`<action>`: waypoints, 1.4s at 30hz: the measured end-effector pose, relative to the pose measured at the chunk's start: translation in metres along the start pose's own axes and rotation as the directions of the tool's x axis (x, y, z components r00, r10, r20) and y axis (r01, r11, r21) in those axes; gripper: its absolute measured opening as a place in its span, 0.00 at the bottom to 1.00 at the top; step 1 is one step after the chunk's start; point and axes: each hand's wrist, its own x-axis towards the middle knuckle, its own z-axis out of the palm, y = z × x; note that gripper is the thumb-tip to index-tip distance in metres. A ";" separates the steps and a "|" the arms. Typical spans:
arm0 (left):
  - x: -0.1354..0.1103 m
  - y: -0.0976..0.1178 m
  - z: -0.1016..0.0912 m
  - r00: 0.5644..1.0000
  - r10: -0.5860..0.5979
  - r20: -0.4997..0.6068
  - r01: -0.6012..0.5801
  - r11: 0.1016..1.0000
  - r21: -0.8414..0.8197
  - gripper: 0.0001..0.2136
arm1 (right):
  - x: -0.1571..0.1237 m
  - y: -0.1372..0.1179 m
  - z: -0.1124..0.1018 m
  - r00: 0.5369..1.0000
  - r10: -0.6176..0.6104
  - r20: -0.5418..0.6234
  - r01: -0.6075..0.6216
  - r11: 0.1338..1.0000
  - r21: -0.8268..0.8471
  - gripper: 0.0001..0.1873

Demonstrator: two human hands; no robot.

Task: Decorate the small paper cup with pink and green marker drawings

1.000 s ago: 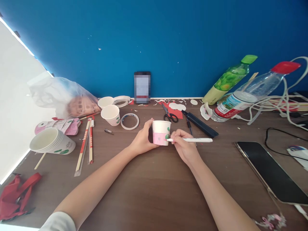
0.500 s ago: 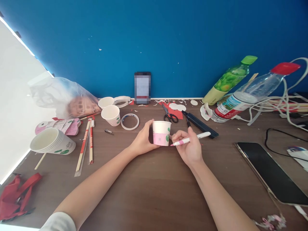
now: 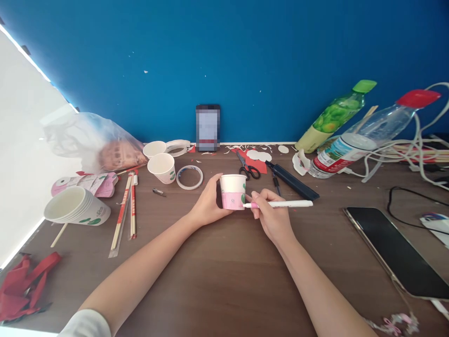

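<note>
A white paper cup [image 3: 233, 192] with green leaf marks is coloured pink over its lower half. My left hand [image 3: 209, 202] grips it from the left side, thumb at the near side and fingers mostly hidden behind. In my right hand [image 3: 274, 216] is a white marker pen [image 3: 289, 204] with a pink tip, pinched between thumb and fingers. The marker lies nearly level, its tip at the lower right of the cup's wall. Just behind the cup are black-handled scissors [image 3: 249, 172].
A roll of tape [image 3: 190, 177] and paper cups [image 3: 162, 168] stand left of centre. Stacked cups [image 3: 75, 206] and chopsticks [image 3: 121, 213] lie further left. At right are a black box cutter [image 3: 293, 180], a bottle [image 3: 338, 152] and a phone [image 3: 396, 250].
The marker has swung from slanting to nearly level, and its tip has come to the cup's lower right. The cup has shifted slightly left and up in my left hand.
</note>
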 end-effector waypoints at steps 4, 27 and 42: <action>0.000 0.001 0.000 1.000 -0.009 0.000 0.009 1.000 0.000 0.43 | 0.000 0.004 -0.001 1.000 -0.001 0.009 0.001 1.000 -0.009 0.23; 0.001 0.003 -0.001 1.000 -0.019 0.008 0.019 1.000 -0.018 0.42 | 0.003 -0.001 0.000 0.988 0.133 0.082 -0.142 0.983 0.118 0.25; 0.000 0.000 0.000 1.000 -0.016 0.001 0.016 1.000 0.008 0.43 | 0.001 0.007 -0.002 0.996 0.060 0.072 -0.060 0.998 -0.011 0.22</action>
